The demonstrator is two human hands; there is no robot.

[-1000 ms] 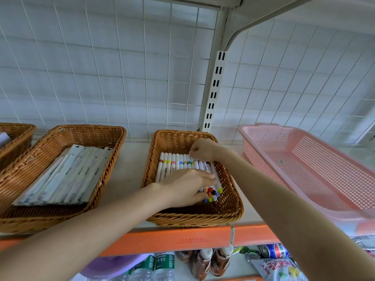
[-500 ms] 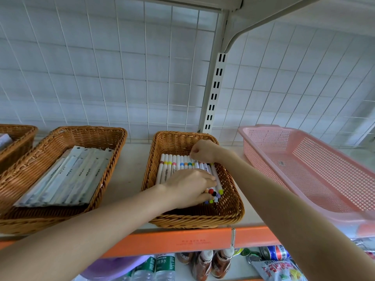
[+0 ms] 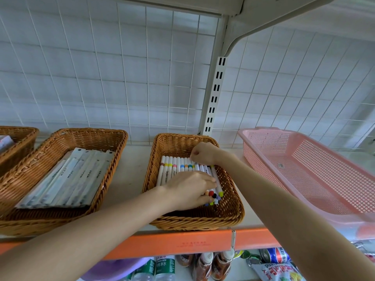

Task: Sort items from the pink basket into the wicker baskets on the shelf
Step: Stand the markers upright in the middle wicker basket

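Far-left wicker basket (image 3: 18, 142): cut off, contents unclear; second wicker basket (image 3: 113, 159) holds flat packets (image 3: 67, 179); middle wicker basket (image 3: 229, 209) holds markers (image 3: 178, 167) in a row; left hand (image 3: 188, 189) lies on them, fingers extended, gripping nothing; right hand (image 3: 203, 153) curled at their far ends, pinch not discernible; pink basket (image 3: 304, 169) shows no items; sorting apparently done, tidying left.

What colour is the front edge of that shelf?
The shelf edge is orange, head view.
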